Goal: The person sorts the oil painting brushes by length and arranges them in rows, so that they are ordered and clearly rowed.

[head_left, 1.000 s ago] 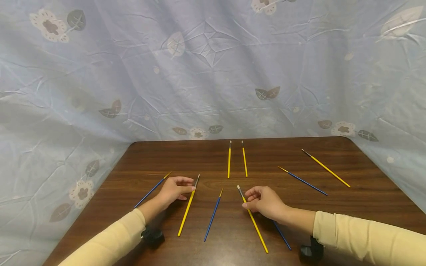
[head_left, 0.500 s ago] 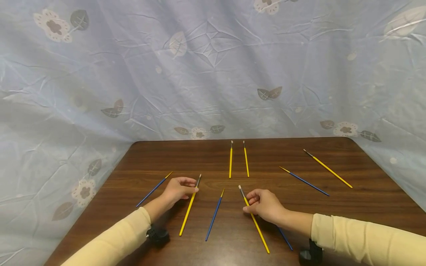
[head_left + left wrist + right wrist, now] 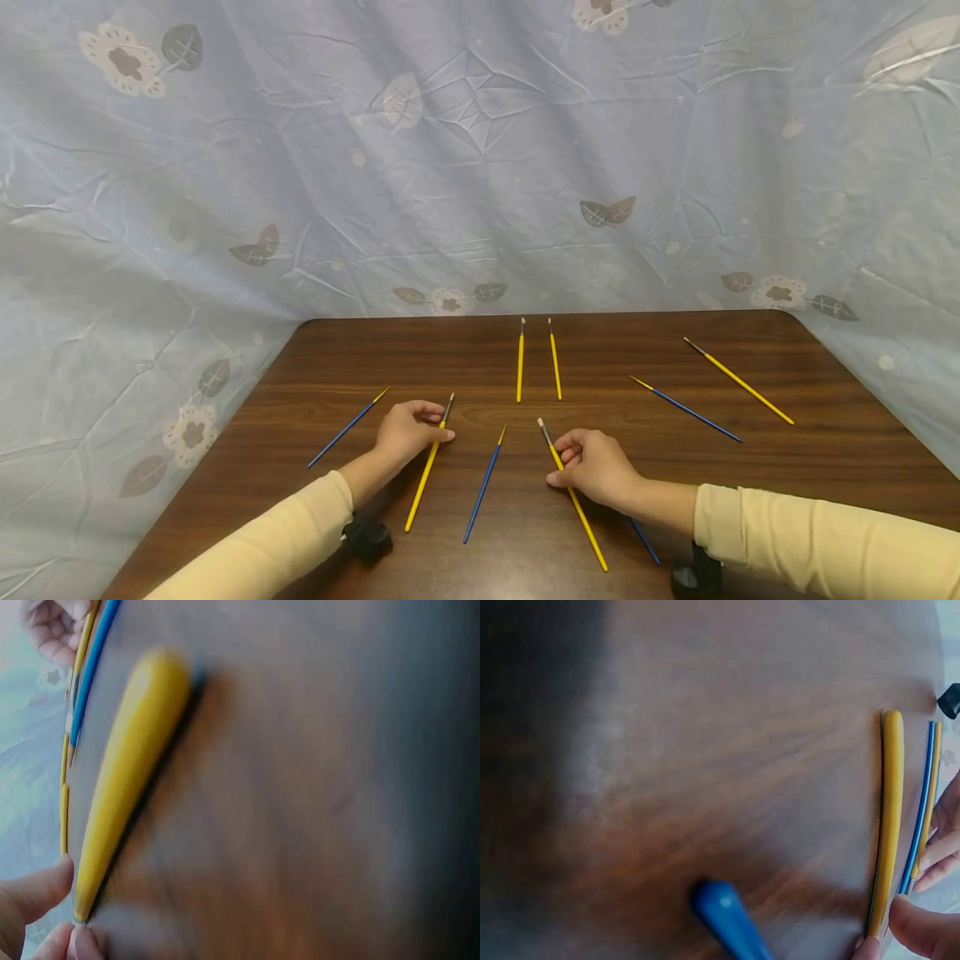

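The left yellow-handled paintbrush (image 3: 423, 484) lay at nine o'clock from the blue brush (image 3: 483, 487) between the hands, bristles pointing to one o'clock; the right yellow-handled paintbrush (image 3: 583, 520) lay at three o'clock, bristles to eleven. The left hand (image 3: 408, 432) had its thumb across the first, just below the metal ferrule, and the right hand (image 3: 600, 468) had thumb and fingers about the second at its upper handle. Whether either pinch was closed, I could not tell.

The likeliest trouble was a slip: a thin, smooth handle taken near its bristle end could roll or swing butt-down under a loose pinch. A thumb sweeping inward could also have knocked the middle blue brush askew, since it lay between both.

At half past three, a second blue brush (image 3: 646, 542) lay partly hidden beneath the right forearm, and a lowered wrist might have dragged it. A third blue brush (image 3: 341, 435), past the left hand towards half past nine, risked a nudge from a careless wrist. Two yellow brushes (image 3: 520, 367) side by side at one o'clock on the wooden table (image 3: 360, 350) seemed safe enough.
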Motion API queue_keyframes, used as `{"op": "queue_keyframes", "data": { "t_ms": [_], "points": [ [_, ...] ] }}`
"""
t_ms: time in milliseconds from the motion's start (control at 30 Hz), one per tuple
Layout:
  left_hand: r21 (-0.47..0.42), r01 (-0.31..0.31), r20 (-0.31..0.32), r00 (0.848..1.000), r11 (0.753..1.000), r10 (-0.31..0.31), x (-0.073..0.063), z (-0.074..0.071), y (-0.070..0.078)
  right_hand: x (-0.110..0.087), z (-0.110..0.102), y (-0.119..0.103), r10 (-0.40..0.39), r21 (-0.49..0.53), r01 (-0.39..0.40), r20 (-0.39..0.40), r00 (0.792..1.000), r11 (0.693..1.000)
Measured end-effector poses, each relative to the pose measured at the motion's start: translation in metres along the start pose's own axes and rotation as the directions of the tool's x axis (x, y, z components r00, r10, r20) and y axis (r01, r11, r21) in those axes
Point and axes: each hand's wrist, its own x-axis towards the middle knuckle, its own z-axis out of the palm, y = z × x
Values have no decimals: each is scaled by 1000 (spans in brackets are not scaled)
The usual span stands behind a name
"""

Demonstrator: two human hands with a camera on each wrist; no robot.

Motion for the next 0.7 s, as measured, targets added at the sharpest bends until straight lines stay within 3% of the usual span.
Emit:
{"op": "queue_keyframes", "data": {
  "t_ms": [100,233,700],
  "points": [
    [94,-67,-27,997,993,70,-3,2,1,1,1,0,-9,-14,9,-10,1000,1000],
    [134,-107,-44,993,985,114,-4,2,1,1,1,0,-19,-24,19,-19,1000,1000],
    [147,-113,-70,990,983,124,-3,2,0,3,1,2,-38,-64,35,-45,998,997]
  ]
}}
